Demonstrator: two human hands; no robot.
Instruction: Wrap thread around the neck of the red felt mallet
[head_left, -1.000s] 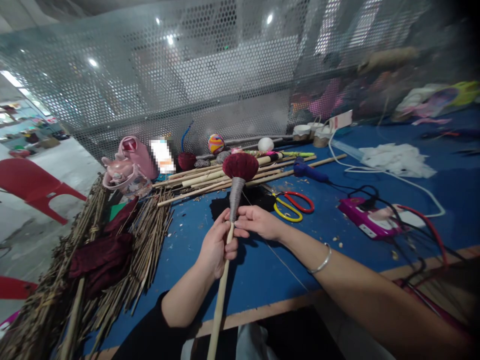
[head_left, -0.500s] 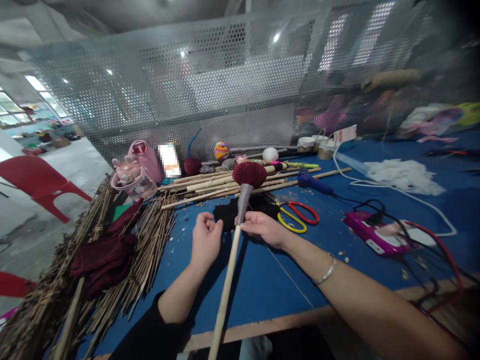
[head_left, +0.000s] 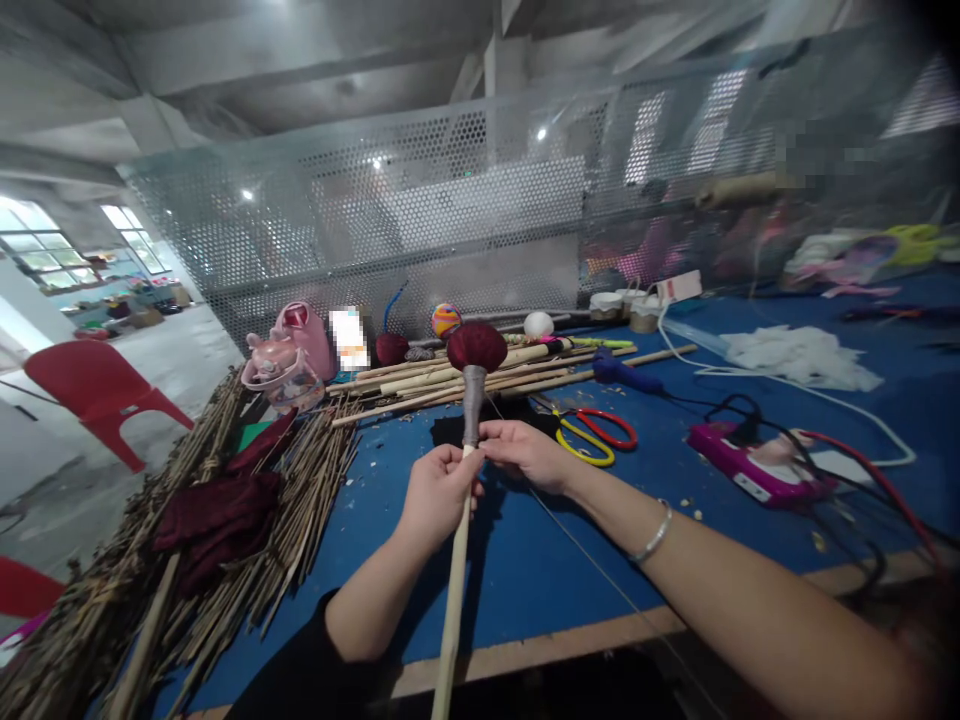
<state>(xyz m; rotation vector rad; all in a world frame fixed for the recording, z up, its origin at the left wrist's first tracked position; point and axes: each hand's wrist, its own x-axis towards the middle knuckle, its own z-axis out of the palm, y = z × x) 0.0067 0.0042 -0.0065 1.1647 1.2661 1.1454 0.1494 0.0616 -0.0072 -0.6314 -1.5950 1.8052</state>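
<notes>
A wooden stick [head_left: 454, 590] slants up from the table's front edge, topped by a dark red fabric-covered ball [head_left: 477, 347]. Grey thread wrapping [head_left: 472, 400] covers the neck below the ball. My left hand [head_left: 439, 497] is closed round the stick just under the wrapping. Close beside it, my right hand [head_left: 529, 455] pinches at the lower end of the wrapping, its fingertips touching the stick. A thin grey thread [head_left: 592, 562] trails from my right hand down past the table edge. Black cloth [head_left: 448, 431] lies behind my hands.
Scissors [head_left: 592, 438] with red and yellow handles lie right of the cloth. Wooden sticks [head_left: 525, 382] lie across the back. Bundled twigs [head_left: 300, 520] and dark red cloth [head_left: 217, 520] are at left. A purple power strip [head_left: 739, 465] with cables sits at right.
My left hand has moved right and closed round the stick. The stick stands more upright, its ball shifted slightly left. My right hand stays at the wrapping's lower end.
</notes>
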